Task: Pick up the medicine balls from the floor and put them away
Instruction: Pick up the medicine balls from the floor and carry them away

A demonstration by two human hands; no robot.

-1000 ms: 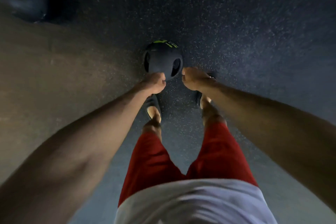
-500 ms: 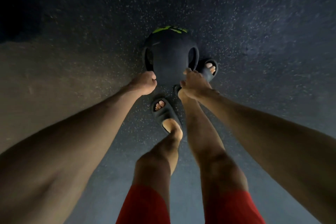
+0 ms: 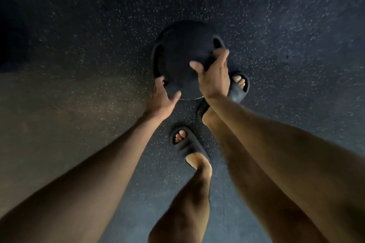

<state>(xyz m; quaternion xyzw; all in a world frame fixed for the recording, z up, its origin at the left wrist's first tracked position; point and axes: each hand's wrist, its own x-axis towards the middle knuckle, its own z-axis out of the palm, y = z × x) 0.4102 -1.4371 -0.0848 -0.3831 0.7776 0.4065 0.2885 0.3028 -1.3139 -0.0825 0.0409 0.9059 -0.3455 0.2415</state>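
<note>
A black medicine ball (image 3: pixel 183 53) with a grip handle on each side sits in the middle of the view, over the dark speckled floor. A thin green line shows at its lower edge. My left hand (image 3: pixel 162 98) reaches the lower end of the left handle, fingers curled into it and thumb spread against the ball. My right hand (image 3: pixel 214 77) is on the right handle, fingers hooked over it and thumb lying on the ball's face. Whether the ball touches the floor cannot be told.
Dark speckled rubber floor (image 3: pixel 286 35) spreads all around, with a lighter brown patch (image 3: pixel 49 114) at the left. My feet wear dark slides: the right foot (image 3: pixel 238 87) is just beside the ball, and the left foot (image 3: pixel 185 144) is further back.
The ball has turned, so its green marking went from the top to the bottom edge. Both hands shifted from fists below it onto its side handles. The view came closer.
</note>
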